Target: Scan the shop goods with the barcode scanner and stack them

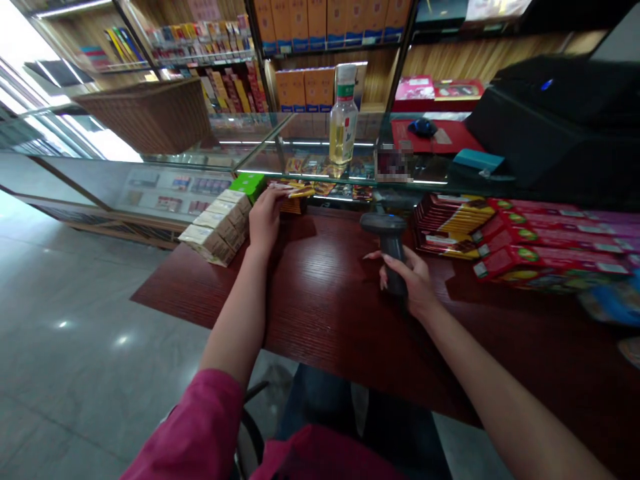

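My right hand (410, 277) is wrapped round the handle of a dark barcode scanner (384, 227), held upright above the desk with its head toward the left. Further left, my left hand (266, 217) has its fingers closed on a flat yellow-and-red packet (300, 191) at the glass counter's front. Under that packet a small stack of similar packets (291, 205) partly shows. Beside my left wrist stands a row of cream-coloured packs (215, 230), with a green pack (249, 183) at its far end.
The dark red wooden desk (320, 300) meets a glass display counter (310, 133) bearing a bottle of yellow drink (343, 117) and a wicker basket (150, 113). To the right are stacked red-yellow packets (453, 223), red boxes (550, 257) and a black machine (565, 127).
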Demonstrator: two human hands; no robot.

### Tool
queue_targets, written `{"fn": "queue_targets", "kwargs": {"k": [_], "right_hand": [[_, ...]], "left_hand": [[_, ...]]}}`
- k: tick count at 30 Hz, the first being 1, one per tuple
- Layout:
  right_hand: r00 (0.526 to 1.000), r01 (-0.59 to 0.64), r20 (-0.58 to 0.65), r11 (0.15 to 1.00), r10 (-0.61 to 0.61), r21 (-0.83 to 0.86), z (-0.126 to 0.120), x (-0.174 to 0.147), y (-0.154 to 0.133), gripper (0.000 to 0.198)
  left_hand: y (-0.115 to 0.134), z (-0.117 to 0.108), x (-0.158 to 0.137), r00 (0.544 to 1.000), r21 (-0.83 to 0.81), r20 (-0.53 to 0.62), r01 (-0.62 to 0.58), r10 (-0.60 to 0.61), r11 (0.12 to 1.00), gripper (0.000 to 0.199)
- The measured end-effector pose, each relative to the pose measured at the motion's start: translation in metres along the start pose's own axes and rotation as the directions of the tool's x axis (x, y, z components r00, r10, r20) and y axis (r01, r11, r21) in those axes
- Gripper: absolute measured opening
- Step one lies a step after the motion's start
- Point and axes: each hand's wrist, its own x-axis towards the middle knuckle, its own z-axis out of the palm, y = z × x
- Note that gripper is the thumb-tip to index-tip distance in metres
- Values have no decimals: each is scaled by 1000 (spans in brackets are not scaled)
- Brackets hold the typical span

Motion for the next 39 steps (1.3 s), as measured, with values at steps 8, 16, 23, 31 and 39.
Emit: {"fn": "queue_targets", "kwargs": {"k": [8, 16, 23, 31, 39], "right_hand": [[999, -7, -34, 1000, 8, 7, 1, 0, 0, 43], [998, -17, -53, 1000, 17, -1, 4, -2, -4, 43], [998, -22, -56, 1000, 22, 1, 5, -3, -5, 43], [998, -29, -47, 999, 30, 22, 1, 0, -2, 45], [994, 77, -78, 996, -74, 40, -9, 2, -4, 39]], "left_hand": [[-8, 9, 0, 987, 356, 9, 148, -161, 923, 40], [22, 18, -5, 981, 420, 98, 111, -167, 901, 56], [22, 23, -3, 951, 456, 168, 157, -258, 876, 62], [13, 26, -1, 944, 454, 191, 159, -270, 877, 70], [48, 36, -8, 975, 337, 154, 99, -159, 936, 66]]}}
